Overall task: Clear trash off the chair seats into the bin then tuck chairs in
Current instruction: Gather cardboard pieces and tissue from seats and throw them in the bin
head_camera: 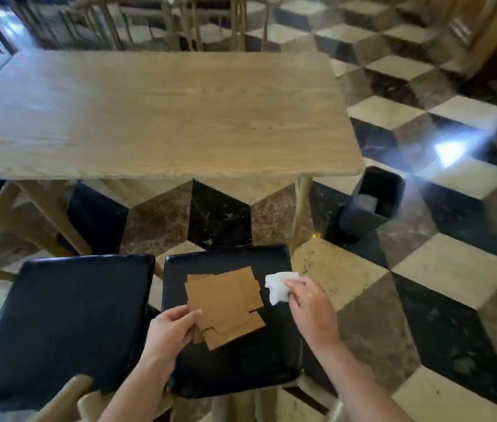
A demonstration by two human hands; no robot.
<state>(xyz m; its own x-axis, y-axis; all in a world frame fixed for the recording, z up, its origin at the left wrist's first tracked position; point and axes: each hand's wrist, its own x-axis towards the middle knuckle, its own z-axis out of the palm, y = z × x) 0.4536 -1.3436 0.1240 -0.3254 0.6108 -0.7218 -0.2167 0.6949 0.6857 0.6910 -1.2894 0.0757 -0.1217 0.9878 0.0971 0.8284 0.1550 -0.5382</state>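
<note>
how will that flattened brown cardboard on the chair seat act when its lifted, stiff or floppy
The flattened brown cardboard probably stays fairly stiff: it lies flat with crisp edges. It looks thin, so likely light. It seems to be several loose layers or flaps, so held at one corner by the left hand, pieces may splay or slip out over the chair seat.

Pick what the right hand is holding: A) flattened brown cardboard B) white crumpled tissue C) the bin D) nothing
B: the right hand pinches a white crumpled tissue at the right edge of the right-hand chair seat; the flattened brown cardboard is in the left hand, and the black bin sits on the floor beside the table leg.
</note>
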